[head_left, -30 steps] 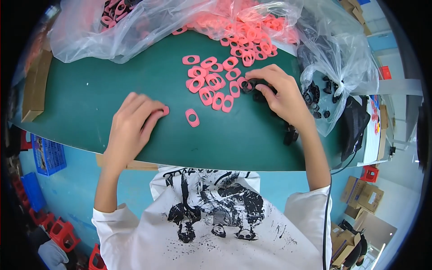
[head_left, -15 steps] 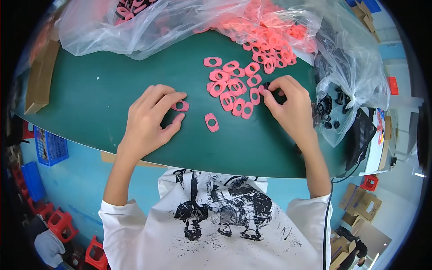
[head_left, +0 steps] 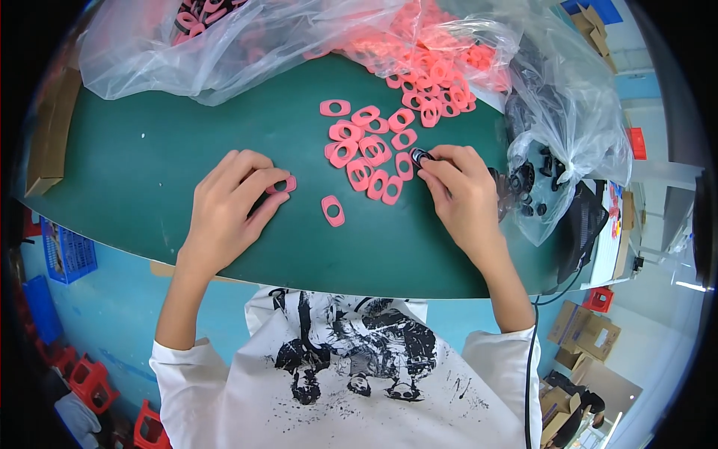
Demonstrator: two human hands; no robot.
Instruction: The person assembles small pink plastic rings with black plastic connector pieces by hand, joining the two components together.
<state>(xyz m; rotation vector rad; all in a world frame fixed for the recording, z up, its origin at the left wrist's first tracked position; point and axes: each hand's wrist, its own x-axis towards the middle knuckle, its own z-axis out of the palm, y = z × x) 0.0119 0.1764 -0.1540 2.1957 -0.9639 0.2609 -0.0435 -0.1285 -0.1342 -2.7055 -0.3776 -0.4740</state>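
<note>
On the green table (head_left: 142, 161) my left hand (head_left: 228, 206) lies palm down, its fingertips pinching a pink oval ring (head_left: 283, 185) flat against the surface. Just right of it a single pink ring (head_left: 333, 210) lies alone. My right hand (head_left: 464, 194) holds a small black part (head_left: 419, 156) between thumb and fingers at the edge of a loose cluster of pink rings (head_left: 370, 146).
A clear plastic bag (head_left: 247, 45) with more pink rings spreads over the far side of the table. Another clear bag (head_left: 557, 161) at the right holds small black parts. A cardboard piece (head_left: 52, 135) lies at the left edge. Red stools (head_left: 86, 374) stand on the floor.
My left hand has slid right and taken hold of a pink ring. My right hand stays at the cluster's edge with the black part. The view has shifted slightly.
</note>
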